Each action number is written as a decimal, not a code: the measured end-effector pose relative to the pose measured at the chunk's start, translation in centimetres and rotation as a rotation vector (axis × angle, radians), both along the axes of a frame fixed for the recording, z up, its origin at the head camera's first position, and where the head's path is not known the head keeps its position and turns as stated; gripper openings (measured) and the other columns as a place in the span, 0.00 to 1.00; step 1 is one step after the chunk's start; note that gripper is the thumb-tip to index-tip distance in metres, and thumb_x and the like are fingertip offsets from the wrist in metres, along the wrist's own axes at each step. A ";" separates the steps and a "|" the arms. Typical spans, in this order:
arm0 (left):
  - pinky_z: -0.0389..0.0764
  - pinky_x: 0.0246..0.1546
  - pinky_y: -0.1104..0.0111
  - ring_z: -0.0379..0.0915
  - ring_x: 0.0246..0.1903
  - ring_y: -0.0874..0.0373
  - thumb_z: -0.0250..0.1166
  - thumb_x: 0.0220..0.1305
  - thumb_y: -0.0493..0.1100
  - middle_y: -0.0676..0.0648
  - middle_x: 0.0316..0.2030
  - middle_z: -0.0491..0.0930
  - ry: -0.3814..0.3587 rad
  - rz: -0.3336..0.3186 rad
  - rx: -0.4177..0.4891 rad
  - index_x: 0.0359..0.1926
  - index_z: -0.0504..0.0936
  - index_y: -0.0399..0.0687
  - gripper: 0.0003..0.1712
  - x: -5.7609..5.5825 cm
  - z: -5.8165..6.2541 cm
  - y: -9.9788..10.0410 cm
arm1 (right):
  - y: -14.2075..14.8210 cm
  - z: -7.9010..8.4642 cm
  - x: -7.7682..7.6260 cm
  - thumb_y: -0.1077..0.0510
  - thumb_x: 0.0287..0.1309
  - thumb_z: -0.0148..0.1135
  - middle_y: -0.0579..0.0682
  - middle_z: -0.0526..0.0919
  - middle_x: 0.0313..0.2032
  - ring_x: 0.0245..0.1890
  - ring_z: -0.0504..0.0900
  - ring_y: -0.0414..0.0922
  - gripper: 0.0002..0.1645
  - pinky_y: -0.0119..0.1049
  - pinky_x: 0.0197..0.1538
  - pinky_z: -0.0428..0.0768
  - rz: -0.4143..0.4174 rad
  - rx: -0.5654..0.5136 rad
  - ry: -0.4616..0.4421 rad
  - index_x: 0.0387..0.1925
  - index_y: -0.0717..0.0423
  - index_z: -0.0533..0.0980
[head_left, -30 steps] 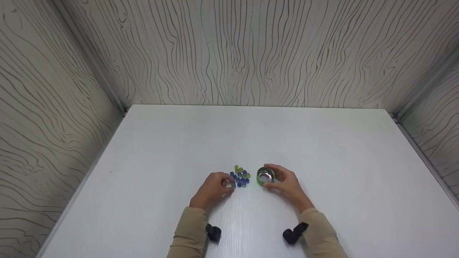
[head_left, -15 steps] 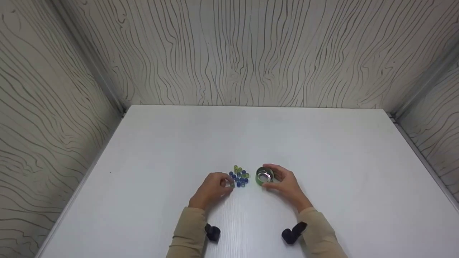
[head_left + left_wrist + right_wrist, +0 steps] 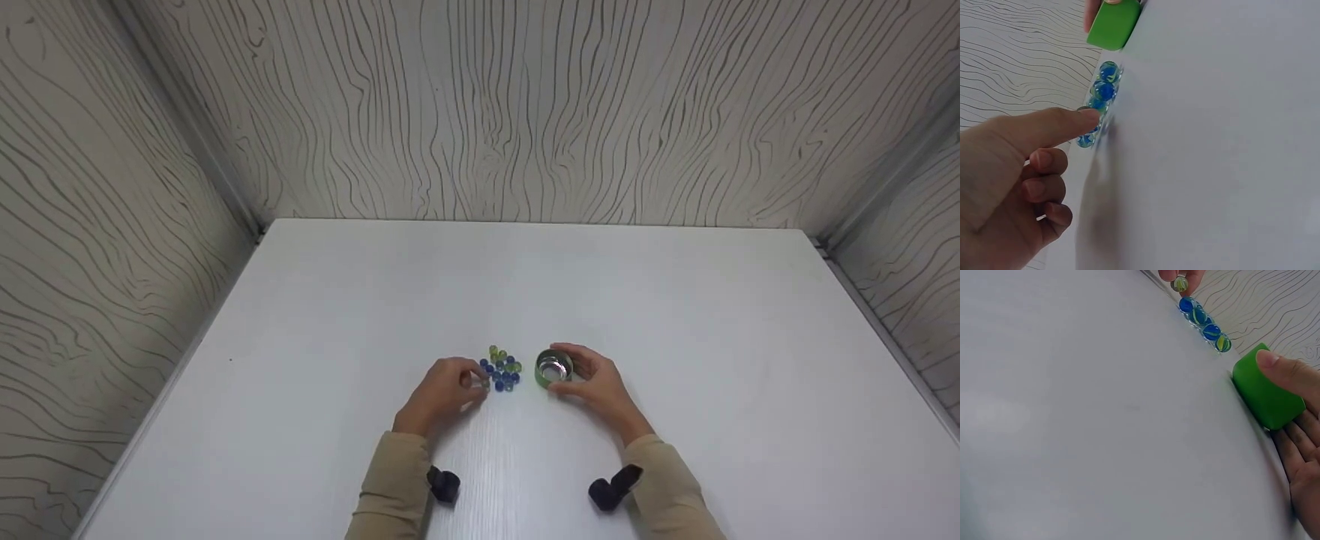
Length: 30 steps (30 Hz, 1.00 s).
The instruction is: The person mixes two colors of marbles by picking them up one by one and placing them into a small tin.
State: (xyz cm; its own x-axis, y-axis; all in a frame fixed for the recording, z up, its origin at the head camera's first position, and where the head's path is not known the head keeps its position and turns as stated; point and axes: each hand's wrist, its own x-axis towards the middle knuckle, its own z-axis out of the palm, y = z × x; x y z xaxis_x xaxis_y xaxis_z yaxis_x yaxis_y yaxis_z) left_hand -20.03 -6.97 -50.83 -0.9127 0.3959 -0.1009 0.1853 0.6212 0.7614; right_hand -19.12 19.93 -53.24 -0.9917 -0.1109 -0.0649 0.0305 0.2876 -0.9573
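Observation:
My left hand (image 3: 442,394) pinches a clear marble with a yellow-green swirl (image 3: 1179,284) between thumb and forefinger, at the left edge of a cluster of marbles (image 3: 499,376). Blue and yellow-green glass marbles make up that cluster, lying close together on the table. To its right stands a small green bowl (image 3: 554,369), upright, with a shiny metal inside. Thumb and fingers of my right hand (image 3: 598,382) grip the bowl from its right side. In the left wrist view, the thumb (image 3: 1055,128) covers part of the marbles.
The white table (image 3: 525,285) spreads around the hands, bounded by wood-grain panels (image 3: 487,112) at the back and both sides. A black wrist camera (image 3: 445,486) sits on the left sleeve, another black camera (image 3: 611,491) on the right.
My left hand has shifted very slightly left and away from me with its marble. The right hand and the bowl stay practically where they were.

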 end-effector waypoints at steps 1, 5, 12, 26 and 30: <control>0.64 0.24 0.74 0.62 0.23 0.62 0.66 0.59 0.37 0.53 0.23 0.68 -0.003 0.002 0.002 0.43 0.85 0.44 0.10 0.0 0.1 0.0 | 0.0 0.0 0.0 0.62 0.42 0.76 0.55 0.74 0.64 0.70 0.67 0.51 0.40 0.39 0.71 0.64 0.000 -0.003 -0.001 0.61 0.56 0.72; 0.64 0.25 0.73 0.62 0.24 0.62 0.66 0.59 0.38 0.53 0.24 0.68 -0.019 0.014 0.001 0.43 0.85 0.44 0.10 0.0 0.2 0.3 | 0.0 0.0 0.0 0.62 0.42 0.76 0.55 0.74 0.64 0.70 0.67 0.51 0.40 0.40 0.71 0.64 -0.001 -0.006 0.005 0.60 0.56 0.72; 0.64 0.28 0.71 0.62 0.26 0.60 0.66 0.58 0.37 0.52 0.26 0.68 -0.004 0.024 -0.013 0.41 0.86 0.46 0.09 0.0 0.8 0.8 | 0.1 -0.1 0.1 0.61 0.42 0.76 0.55 0.75 0.64 0.70 0.67 0.51 0.39 0.40 0.71 0.64 -0.001 -0.017 0.009 0.60 0.57 0.72; 0.77 0.45 0.62 0.73 0.40 0.56 0.66 0.59 0.36 0.44 0.41 0.83 0.007 0.003 -0.031 0.41 0.86 0.45 0.08 -0.5 1.9 1.8 | 0.2 0.0 0.0 0.62 0.40 0.76 0.56 0.75 0.63 0.70 0.67 0.52 0.40 0.39 0.70 0.65 -0.003 -0.035 0.013 0.59 0.58 0.73; 0.77 0.45 0.64 0.73 0.38 0.58 0.67 0.59 0.37 0.44 0.41 0.83 0.014 -0.003 -0.046 0.41 0.86 0.44 0.08 -0.6 2.2 2.0 | 0.1 0.0 0.0 0.62 0.41 0.76 0.57 0.75 0.63 0.69 0.68 0.53 0.39 0.40 0.70 0.66 -0.004 -0.023 0.025 0.59 0.58 0.73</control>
State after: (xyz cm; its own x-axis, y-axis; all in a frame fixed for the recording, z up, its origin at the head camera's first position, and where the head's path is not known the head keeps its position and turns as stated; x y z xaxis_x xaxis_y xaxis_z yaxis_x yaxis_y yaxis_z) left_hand -20.65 -4.93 -48.67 -0.9129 0.3943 -0.1061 0.1980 0.6547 0.7295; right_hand -19.17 20.01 -53.23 -0.9934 -0.1083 -0.0377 0.0076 0.2658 -0.9640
